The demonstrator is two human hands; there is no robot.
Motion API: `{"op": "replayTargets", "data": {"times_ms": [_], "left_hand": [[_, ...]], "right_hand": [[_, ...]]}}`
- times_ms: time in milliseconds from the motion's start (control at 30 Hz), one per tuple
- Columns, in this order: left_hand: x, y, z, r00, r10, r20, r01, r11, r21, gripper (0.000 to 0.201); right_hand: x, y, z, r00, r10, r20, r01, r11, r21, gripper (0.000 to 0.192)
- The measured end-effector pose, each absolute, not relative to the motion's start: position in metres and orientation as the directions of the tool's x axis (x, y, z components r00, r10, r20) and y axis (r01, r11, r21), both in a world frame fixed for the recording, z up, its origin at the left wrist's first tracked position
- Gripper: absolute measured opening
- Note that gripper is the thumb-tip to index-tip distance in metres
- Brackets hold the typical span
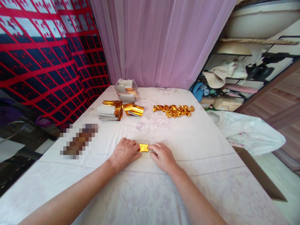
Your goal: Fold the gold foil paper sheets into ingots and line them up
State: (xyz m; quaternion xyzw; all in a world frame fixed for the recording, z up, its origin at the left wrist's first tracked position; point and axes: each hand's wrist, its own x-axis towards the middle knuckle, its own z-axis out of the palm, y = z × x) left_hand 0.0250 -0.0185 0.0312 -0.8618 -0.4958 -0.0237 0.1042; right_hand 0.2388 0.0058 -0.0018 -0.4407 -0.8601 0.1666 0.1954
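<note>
A small sheet of gold foil paper (143, 147), with a pale strip along its far edge, lies flat on the cloth in front of me. My left hand (125, 153) presses on its left end, fingers curled together over it. At the opposite end, the fingertips of my right hand (162, 156) pinch the edge. Parts of the paper under both hands are hidden. Farther off stands a fanned stack of gold paper (109, 111), its white backs showing, beside a bent gold bundle (134, 109). Several crinkled gold folded pieces (178, 111) lie in a cluster to the right.
A clear plastic bag (127, 90) with papers sits at the table's far end, before a purple curtain (150, 43). A white patterned cloth (150, 197) covers the table. Shelves (236, 81) and a white plastic bag (255, 131) stand right. A pixelated patch hides something left.
</note>
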Motion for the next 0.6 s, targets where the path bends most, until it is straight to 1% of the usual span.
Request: {"op": "replayTargets", "data": {"times_ms": [100,233,367,500,600], "left_hand": [[0.03,-0.014,0.028,0.48,0.864,0.149,0.874,-0.456,-0.168,0.026],[0.03,-0.003,0.023,0.533,0.833,0.148,0.842,-0.504,-0.193,0.03],[0.027,-0.001,0.023,0.596,0.789,0.147,0.798,-0.564,-0.21,0.024],[0.022,-0.006,0.025,0.605,0.781,0.158,0.795,-0.577,-0.189,0.018],[0.02,-0.015,0.026,0.568,0.803,0.182,0.823,-0.549,-0.146,0.015]], "right_hand": [[0.237,0.006,-0.002,-0.542,0.818,0.194,0.696,0.566,-0.443,0.023],[0.235,0.004,-0.002,-0.551,0.806,0.216,0.701,0.587,-0.406,0.023],[0.233,0.005,-0.001,-0.561,0.77,0.305,0.687,0.638,-0.348,0.026],[0.229,0.008,-0.001,-0.585,0.708,0.396,0.671,0.696,-0.254,0.021],[0.226,0.006,-0.001,-0.616,0.663,0.425,0.653,0.732,-0.194,0.013]]}}
